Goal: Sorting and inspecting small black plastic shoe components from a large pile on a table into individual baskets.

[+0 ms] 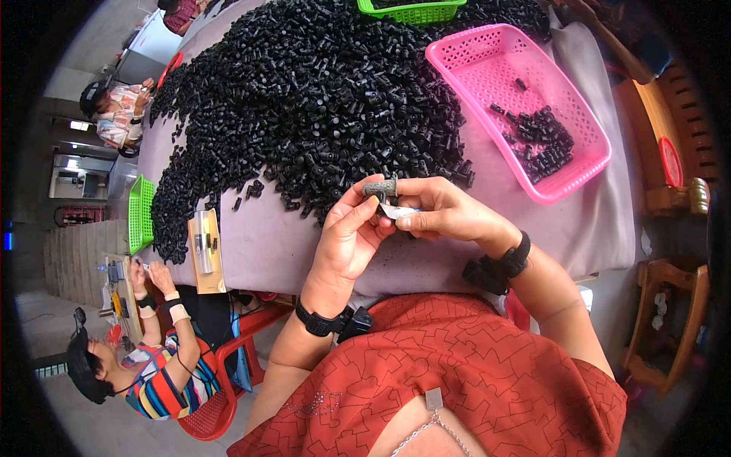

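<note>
Both hands meet at the table's near edge, in front of a large heap of small black plastic parts (327, 99). My left hand (352, 240) is closed, pinching a small black plastic part (383, 198) that the fingers mostly hide. Thumb and fingers of my right hand (442, 211) grip a small pale, pointed, blade-like piece (394, 212) with a bit of blue by the thumb. Its tip lies against or very near the black part. A grey, rough-textured sleeve (379, 186) sits at the fingertips between the hands; whose finger wears it I cannot tell.
A pink basket (518, 183) with some black parts stands right of the heap. Green baskets are at the far edge (411, 13) and left (141, 213). A board with a clear tube (203, 244) lies left. A co-worker (164, 373) sits at left; others are farther off.
</note>
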`<state>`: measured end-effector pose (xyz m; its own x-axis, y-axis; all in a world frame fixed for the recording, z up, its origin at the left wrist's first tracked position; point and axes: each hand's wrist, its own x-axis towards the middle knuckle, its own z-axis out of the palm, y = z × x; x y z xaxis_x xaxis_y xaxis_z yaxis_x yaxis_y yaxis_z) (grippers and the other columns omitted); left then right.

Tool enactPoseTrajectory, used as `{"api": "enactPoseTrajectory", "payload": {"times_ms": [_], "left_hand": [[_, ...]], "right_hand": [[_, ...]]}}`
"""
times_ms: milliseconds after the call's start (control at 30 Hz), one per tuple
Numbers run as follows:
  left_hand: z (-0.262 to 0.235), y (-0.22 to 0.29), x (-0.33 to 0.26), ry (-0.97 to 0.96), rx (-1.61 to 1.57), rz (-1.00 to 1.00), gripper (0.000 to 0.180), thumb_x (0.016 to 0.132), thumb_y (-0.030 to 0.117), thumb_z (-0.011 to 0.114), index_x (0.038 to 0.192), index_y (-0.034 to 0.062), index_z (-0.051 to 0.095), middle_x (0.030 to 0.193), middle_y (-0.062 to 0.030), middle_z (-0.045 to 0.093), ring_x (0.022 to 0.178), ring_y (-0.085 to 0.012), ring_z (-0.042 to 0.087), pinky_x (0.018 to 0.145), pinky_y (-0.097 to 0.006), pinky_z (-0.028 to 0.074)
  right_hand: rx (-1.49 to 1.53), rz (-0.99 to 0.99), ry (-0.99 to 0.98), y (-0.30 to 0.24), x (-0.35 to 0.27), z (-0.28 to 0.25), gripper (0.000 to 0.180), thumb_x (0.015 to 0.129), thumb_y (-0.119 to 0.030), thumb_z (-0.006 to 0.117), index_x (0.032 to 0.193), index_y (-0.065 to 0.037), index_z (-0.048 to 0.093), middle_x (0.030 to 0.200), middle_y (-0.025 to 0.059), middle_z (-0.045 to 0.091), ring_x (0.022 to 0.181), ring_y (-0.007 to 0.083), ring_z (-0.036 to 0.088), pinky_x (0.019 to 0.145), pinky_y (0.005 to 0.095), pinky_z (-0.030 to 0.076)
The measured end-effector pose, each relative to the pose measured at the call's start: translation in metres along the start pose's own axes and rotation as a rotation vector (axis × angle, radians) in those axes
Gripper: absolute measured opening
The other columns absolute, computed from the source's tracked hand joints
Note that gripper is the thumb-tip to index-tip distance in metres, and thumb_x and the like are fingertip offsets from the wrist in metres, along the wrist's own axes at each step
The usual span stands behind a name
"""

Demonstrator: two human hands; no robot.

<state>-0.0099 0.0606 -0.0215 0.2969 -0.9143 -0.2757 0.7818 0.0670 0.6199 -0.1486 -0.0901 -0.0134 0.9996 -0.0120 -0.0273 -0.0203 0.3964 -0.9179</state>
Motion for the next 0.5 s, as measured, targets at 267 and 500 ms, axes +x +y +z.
{"api": "enactPoseTrajectory", "payload": {"times_ms": [267, 500], "left_hand": [[-0.001, 0.0003, -0.0012, -0.006, -0.005, -0.005, 0.03, 0.094, 0.009, 0.058, 0.124, 0.0084, 0.056, 0.097, -0.0022, 0.064, 0.076, -0.0102, 0.062, 0.073, -0.026, 0.054], [-0.0011, 0.001, -0.0036, -0.004, -0.06, -0.042, 0.03, 0.094, 0.009, 0.059, 0.124, 0.0086, 0.056, 0.097, -0.0019, 0.064, 0.076, -0.0098, 0.062, 0.071, -0.025, 0.054]], "right_hand": [[0.074, -0.049, -0.044, 0.0019, -0.0011, 0.0, 0.037, 0.094, -0.024, 0.061, 0.125, -0.004, 0.054, 0.076, -0.0063, 0.056, 0.058, 0.001, 0.041, 0.05, 0.0177, 0.031], [0.124, -0.04, -0.046, -0.003, -0.0014, 0.0045, 0.039, 0.095, -0.022, 0.061, 0.128, -0.004, 0.052, 0.088, -0.0047, 0.062, 0.058, 0.0007, 0.041, 0.049, 0.017, 0.031]]}}
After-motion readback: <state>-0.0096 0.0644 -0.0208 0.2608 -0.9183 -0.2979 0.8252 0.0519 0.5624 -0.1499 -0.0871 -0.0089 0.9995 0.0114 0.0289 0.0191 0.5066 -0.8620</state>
